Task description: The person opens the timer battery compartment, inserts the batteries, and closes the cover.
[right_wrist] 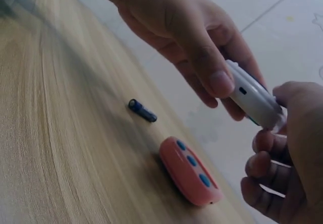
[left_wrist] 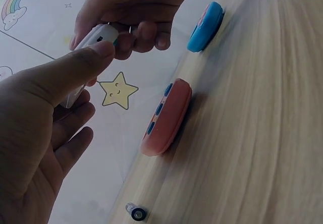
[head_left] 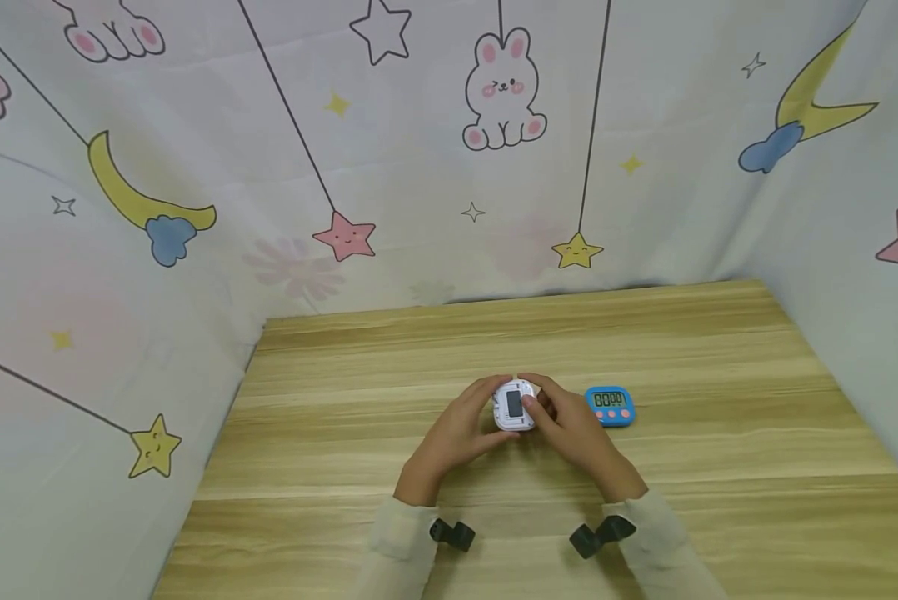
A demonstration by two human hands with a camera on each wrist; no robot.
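Both hands hold a small white device (head_left: 515,406) in the air, its face with a dark rectangle turned up. My left hand (head_left: 456,429) grips its left edge, the thumb along the near side, as the left wrist view shows the thumb (left_wrist: 83,67) pressing its edge. My right hand (head_left: 575,425) pinches the other side, thumb on the upper face. Below the hands on the table lies a pink device with blue buttons (right_wrist: 189,176), hidden in the head view. A small dark cylindrical battery (right_wrist: 143,111) lies near it.
A blue digital timer (head_left: 610,400) with pink buttons lies just right of my right hand, its display reading zeros. The wooden table (head_left: 389,358) is bordered at the back and sides by white printed cloth (head_left: 419,167).
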